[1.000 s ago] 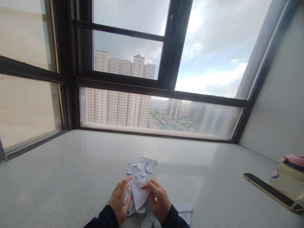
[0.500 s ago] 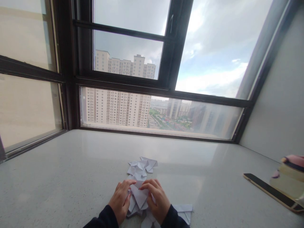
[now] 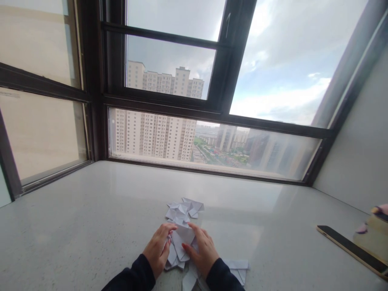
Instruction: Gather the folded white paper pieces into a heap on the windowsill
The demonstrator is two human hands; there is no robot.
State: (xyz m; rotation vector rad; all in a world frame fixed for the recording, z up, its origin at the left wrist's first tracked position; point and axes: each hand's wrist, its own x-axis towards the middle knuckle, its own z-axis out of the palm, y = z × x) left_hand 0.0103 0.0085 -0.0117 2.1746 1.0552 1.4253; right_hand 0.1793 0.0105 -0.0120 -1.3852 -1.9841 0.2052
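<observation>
A white folded paper (image 3: 184, 233) is between my two hands above a pile of similar pieces. My left hand (image 3: 157, 247) has its fingers curled at the left edge of this paper. On the other side, my right hand (image 3: 203, 249) grips it, index finger at the top edge and thumb on its front. Other folded white papers (image 3: 178, 210) lie overlapped just beyond my fingers, and more stick out below my palms. Beside my right wrist rests a further folded paper (image 3: 238, 265), partly covered by the sleeve.
A phone (image 3: 351, 248) lies on the pale speckled sill (image 3: 91, 226) at the right. Behind it stands a cream and pink object (image 3: 374, 234), cut off by the frame edge. Dark window frames (image 3: 212, 169) border the sill at the back and left.
My right hand's fingers have spread, with the index finger moving to the paper's top and the thumb onto its front. The paper's upper part stands more raised. The view has shifted slightly.
</observation>
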